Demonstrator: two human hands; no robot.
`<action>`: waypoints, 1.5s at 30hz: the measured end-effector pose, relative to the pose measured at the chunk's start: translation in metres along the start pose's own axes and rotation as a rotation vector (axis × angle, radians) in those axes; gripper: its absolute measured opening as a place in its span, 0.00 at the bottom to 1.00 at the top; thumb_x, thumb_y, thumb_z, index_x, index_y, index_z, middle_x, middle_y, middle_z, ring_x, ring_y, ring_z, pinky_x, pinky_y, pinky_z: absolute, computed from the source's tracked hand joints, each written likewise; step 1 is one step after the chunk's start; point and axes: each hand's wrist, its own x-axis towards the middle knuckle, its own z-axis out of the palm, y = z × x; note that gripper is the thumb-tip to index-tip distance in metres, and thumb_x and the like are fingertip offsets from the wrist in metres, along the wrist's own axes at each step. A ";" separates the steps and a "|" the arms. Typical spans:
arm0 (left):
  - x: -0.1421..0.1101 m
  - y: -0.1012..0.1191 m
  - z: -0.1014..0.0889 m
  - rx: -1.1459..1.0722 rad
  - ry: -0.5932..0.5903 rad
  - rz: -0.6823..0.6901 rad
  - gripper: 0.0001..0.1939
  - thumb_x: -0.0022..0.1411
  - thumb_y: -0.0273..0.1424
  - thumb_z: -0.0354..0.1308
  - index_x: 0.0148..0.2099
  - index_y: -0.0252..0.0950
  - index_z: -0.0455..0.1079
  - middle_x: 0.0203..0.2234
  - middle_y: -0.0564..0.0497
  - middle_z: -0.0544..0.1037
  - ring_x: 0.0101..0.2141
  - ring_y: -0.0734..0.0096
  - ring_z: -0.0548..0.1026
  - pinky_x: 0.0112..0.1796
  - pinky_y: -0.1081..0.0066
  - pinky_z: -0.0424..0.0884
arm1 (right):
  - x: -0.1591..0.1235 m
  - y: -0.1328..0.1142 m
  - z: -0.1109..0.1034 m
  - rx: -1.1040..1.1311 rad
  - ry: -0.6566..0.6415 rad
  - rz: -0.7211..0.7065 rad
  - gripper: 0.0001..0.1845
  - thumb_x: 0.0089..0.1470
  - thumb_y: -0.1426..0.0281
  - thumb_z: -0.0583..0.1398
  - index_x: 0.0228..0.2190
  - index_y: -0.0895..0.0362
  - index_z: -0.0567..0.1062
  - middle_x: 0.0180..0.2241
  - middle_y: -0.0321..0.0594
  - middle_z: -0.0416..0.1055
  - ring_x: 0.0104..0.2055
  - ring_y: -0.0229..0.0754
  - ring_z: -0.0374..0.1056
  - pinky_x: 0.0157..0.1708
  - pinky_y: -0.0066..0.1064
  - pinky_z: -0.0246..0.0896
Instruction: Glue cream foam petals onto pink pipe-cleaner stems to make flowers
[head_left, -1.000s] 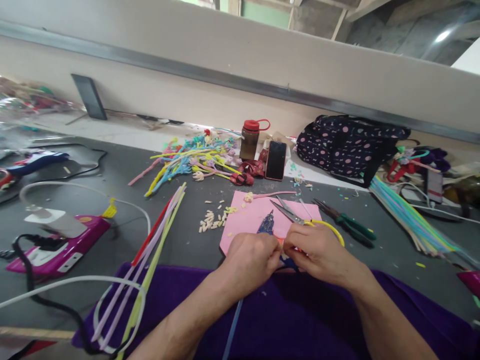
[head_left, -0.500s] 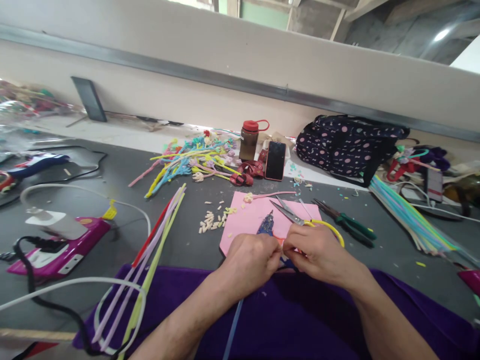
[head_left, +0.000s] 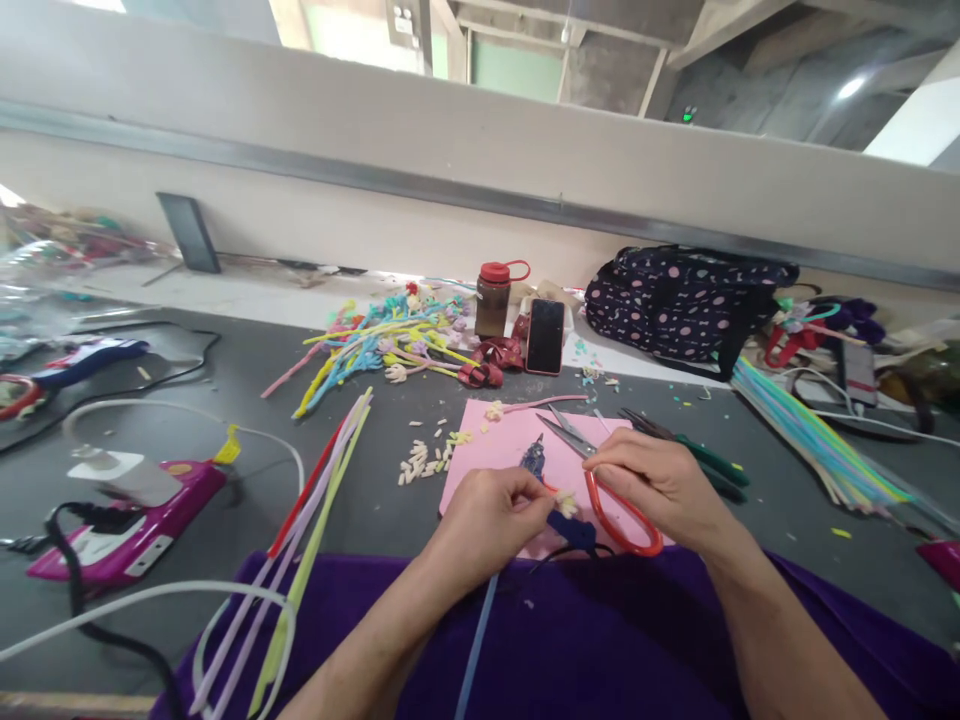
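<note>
Where left hand [head_left: 491,515] pinches, cream flower [head_left: 568,504], apparently

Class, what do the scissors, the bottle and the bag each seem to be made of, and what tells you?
Scissors: blades probably steel, grey with a dull sheen; the smooth red handle looks like plastic.
Bottle: likely smooth plastic, as its brown body looks see-through, though tinted glass is possible.
Bag: seemingly soft printed fabric, judging by its slumped, creased shape.

Can't make out any actual words or numbers here, tbh. Too tiny on the glowing green sign [head_left: 688,115], too blurry on the red-capped water bottle [head_left: 492,308].
</note>
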 end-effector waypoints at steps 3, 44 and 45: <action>0.000 -0.003 -0.002 -0.185 -0.034 -0.047 0.13 0.54 0.38 0.54 0.28 0.33 0.73 0.16 0.54 0.69 0.19 0.77 0.61 0.21 0.76 0.54 | 0.002 0.001 0.003 0.012 0.026 0.068 0.09 0.56 0.73 0.55 0.27 0.58 0.73 0.26 0.37 0.68 0.29 0.37 0.64 0.31 0.29 0.57; 0.002 -0.001 -0.007 -0.663 -0.313 -0.257 0.12 0.46 0.36 0.62 0.23 0.32 0.67 0.09 0.60 0.61 0.12 0.84 0.52 0.16 0.77 0.43 | 0.003 -0.009 0.019 0.345 -0.159 -0.117 0.10 0.44 0.75 0.63 0.31 0.56 0.69 0.34 0.36 0.66 0.39 0.39 0.64 0.37 0.30 0.61; 0.002 -0.001 -0.007 -0.671 -0.319 -0.260 0.12 0.46 0.36 0.62 0.23 0.32 0.67 0.09 0.60 0.61 0.12 0.84 0.52 0.16 0.77 0.43 | 0.003 -0.009 0.019 0.347 -0.158 -0.116 0.10 0.44 0.74 0.63 0.31 0.56 0.69 0.34 0.36 0.66 0.39 0.39 0.64 0.37 0.30 0.61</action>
